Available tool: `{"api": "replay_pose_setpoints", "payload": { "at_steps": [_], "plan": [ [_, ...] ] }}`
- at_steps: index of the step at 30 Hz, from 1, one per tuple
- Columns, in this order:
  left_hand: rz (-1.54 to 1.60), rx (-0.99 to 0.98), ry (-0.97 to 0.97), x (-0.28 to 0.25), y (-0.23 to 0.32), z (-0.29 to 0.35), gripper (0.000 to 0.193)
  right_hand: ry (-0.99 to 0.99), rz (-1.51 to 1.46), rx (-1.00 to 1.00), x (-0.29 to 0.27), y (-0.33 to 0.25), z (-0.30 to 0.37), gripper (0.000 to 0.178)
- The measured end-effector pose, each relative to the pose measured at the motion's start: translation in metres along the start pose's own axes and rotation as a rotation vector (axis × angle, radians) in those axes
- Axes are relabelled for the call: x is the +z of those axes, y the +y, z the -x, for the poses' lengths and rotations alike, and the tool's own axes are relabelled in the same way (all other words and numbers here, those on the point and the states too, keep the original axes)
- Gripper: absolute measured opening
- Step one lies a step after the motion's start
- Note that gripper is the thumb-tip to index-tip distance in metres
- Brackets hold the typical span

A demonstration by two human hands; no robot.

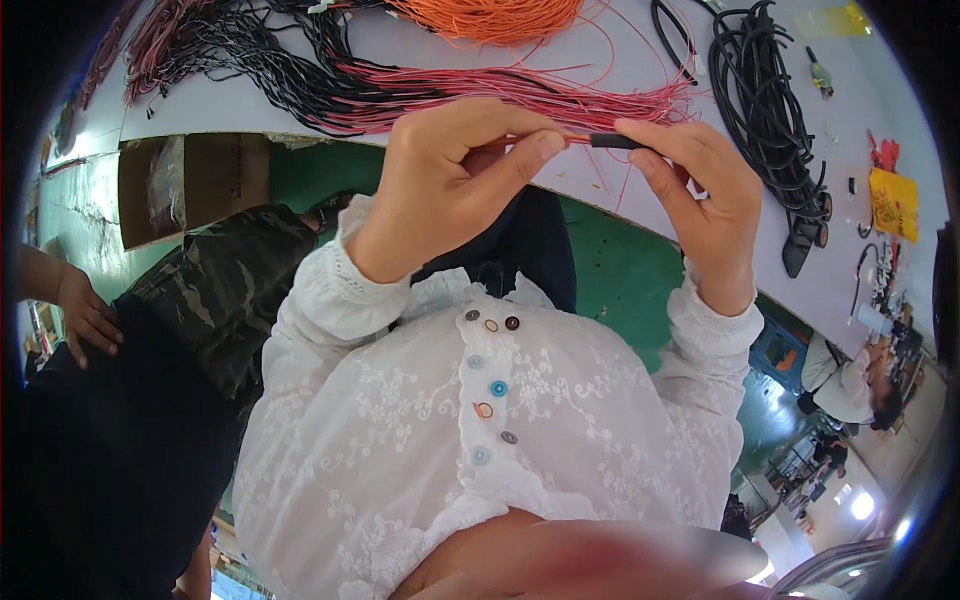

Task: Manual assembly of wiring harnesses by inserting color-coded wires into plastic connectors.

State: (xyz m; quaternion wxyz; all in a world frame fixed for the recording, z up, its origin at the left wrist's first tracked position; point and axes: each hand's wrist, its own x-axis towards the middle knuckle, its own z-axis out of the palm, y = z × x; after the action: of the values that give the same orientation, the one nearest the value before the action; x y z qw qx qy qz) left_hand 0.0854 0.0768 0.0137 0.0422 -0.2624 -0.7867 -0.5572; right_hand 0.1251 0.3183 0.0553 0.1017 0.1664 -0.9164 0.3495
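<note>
In front of my chest, my left hand (480, 165) pinches a thin red wire (577, 138) between thumb and forefinger. Opposite it, my right hand (700, 175) grips the end of a short black sleeve (613, 141) with thumb and fingertips. The red wire runs into the sleeve's left end, so the two hands are joined by one straight line. Just beyond my hands lies a long bundle of red and black wires (440, 88) on the white table (560, 185). What lies inside my left palm is hidden.
An orange wire coil (490, 15) sits at the far edge. Thick black cables (755, 100) lie to the right, near a yellow packet (893, 204). An open cardboard box (195, 185) is below the table at left. A person in camouflage trousers (235, 265) is close on my left.
</note>
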Motion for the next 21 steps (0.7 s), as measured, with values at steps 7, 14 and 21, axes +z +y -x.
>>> {"api": "replay_pose_setpoints", "payload": {
  "at_steps": [7, 14, 21],
  "plan": [
    [0.562, -0.335, -0.158, 0.0, -0.014, -0.001, 0.018, 0.032, -0.083, -0.026, 0.007, 0.005, 0.002, 0.027],
    [-0.004, -0.078, -0.102, 0.008, 0.004, 0.002, 0.021, 0.023, -0.115, 0.04, 0.013, 0.003, 0.007, 0.024],
    [0.073, 0.064, -0.251, 0.025, -0.002, 0.006, 0.052, -0.086, -0.194, -0.019, 0.027, 0.003, 0.008, 0.024]
  ]
}}
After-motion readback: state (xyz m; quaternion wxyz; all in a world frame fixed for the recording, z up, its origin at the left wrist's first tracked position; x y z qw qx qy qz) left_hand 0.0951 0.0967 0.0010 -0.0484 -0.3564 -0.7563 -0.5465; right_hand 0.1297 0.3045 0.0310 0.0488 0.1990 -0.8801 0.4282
